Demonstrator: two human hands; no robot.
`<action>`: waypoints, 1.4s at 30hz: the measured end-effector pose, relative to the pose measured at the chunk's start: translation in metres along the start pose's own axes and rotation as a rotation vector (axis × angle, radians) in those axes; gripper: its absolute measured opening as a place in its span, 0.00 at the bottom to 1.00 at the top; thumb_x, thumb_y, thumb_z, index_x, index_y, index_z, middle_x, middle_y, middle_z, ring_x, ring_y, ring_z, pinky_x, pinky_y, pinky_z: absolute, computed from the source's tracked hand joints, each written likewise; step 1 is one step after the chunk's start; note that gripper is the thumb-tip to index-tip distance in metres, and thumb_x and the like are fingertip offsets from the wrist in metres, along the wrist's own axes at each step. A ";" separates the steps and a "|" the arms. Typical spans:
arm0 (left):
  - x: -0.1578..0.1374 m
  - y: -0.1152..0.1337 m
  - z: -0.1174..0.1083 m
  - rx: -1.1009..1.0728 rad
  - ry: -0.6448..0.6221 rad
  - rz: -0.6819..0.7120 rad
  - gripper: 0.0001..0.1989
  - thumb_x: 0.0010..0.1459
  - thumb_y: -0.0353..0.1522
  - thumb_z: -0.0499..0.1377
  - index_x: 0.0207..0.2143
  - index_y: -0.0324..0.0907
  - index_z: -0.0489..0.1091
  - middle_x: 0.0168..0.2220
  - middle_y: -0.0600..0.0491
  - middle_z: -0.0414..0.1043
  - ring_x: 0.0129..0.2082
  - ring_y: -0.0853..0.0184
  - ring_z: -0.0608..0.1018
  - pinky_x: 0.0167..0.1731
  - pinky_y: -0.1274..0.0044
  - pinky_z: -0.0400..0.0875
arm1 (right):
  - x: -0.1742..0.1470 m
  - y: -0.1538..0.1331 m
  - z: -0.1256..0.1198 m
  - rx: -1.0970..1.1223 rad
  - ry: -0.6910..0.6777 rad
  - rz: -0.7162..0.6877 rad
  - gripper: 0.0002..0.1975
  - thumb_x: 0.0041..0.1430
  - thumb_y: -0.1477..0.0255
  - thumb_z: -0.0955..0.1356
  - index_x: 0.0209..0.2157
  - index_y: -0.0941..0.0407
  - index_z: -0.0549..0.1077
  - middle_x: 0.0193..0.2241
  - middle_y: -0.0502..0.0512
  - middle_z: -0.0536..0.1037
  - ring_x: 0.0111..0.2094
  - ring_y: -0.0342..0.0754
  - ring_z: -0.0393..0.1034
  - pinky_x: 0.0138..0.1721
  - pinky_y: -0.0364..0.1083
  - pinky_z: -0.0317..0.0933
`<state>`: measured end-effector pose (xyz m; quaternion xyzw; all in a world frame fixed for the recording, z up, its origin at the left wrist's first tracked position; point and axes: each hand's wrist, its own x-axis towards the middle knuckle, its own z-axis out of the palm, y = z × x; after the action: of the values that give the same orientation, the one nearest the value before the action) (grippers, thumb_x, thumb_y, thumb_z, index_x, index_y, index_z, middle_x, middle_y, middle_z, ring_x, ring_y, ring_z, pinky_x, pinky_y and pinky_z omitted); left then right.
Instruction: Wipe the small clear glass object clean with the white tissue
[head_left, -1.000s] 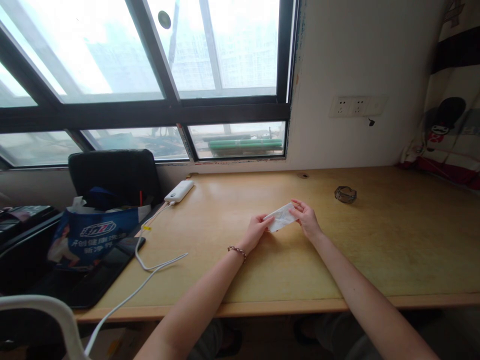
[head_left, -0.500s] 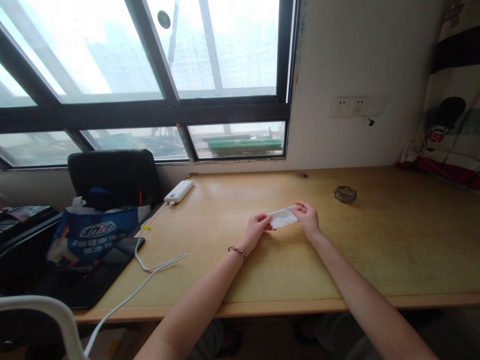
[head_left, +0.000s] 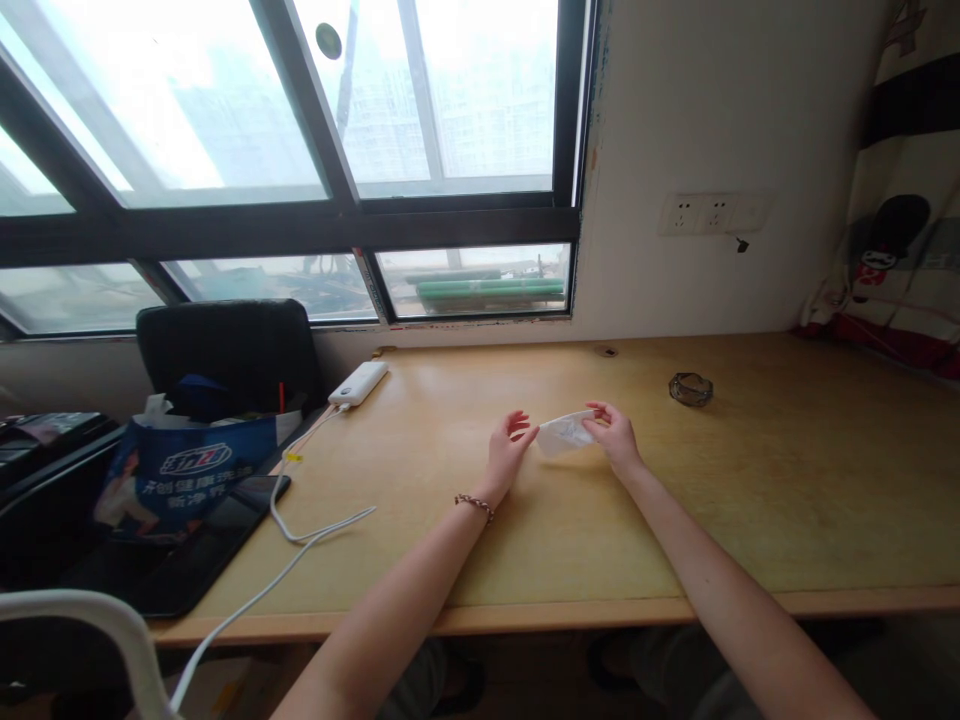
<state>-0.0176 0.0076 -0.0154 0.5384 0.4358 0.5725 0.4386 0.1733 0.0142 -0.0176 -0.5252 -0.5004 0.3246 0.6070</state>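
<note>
Up behind the bench (head_left: 795,470), and running on past its left end, there's a big dark-framed window (head_left: 259,222). Bench itself is pale yellowish wood, pretty wide. Off its left end sits a black chair (head_left: 225,340), with a blue printed bag (head_left: 196,470) in front of that, also left of the bench. Both hands are over the middle of the bench. Left hand (head_left: 510,450) has its fingers spread, thumb tip right by the sheet's left corner; can't tell if it's actually touching. Right hand (head_left: 616,440) is pinching the other end between thumb and fingers. Back at the bench's left edge there's a white power bank (head_left: 359,384) with a white cable plugged in. The thin white sheet (head_left: 562,434) is held tilted over the bench's middle, kinda creased. Last one's a little dark ring-shaped thing (head_left: 691,389) toward the back of the bench, right of centre, couldn't say what exactly.
</note>
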 end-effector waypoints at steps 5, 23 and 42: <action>-0.001 0.002 0.001 -0.081 -0.259 -0.207 0.17 0.44 0.40 0.60 0.32 0.36 0.70 0.30 0.49 0.73 0.28 0.70 0.73 0.26 0.81 0.66 | -0.003 -0.006 0.002 0.115 -0.042 0.043 0.19 0.38 0.69 0.68 0.37 0.58 0.70 0.27 0.52 0.71 0.28 0.45 0.67 0.27 0.43 0.62; -0.001 -0.003 -0.001 -0.152 -0.187 -0.255 0.14 0.40 0.38 0.63 0.27 0.35 0.70 0.25 0.50 0.72 0.24 0.72 0.73 0.29 0.79 0.68 | 0.000 0.000 -0.001 0.088 0.096 0.067 0.20 0.36 0.68 0.70 0.35 0.58 0.70 0.26 0.52 0.73 0.25 0.45 0.67 0.24 0.42 0.59; -0.003 0.007 0.000 -0.090 -0.255 -0.209 0.16 0.42 0.41 0.61 0.27 0.36 0.71 0.24 0.50 0.71 0.24 0.71 0.72 0.26 0.80 0.66 | -0.001 -0.004 -0.001 0.152 0.090 0.120 0.21 0.37 0.69 0.69 0.37 0.58 0.69 0.27 0.53 0.73 0.25 0.45 0.68 0.24 0.42 0.60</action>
<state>-0.0180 0.0032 -0.0091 0.5384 0.4042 0.4695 0.5713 0.1735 0.0125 -0.0139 -0.5206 -0.4143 0.3736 0.6464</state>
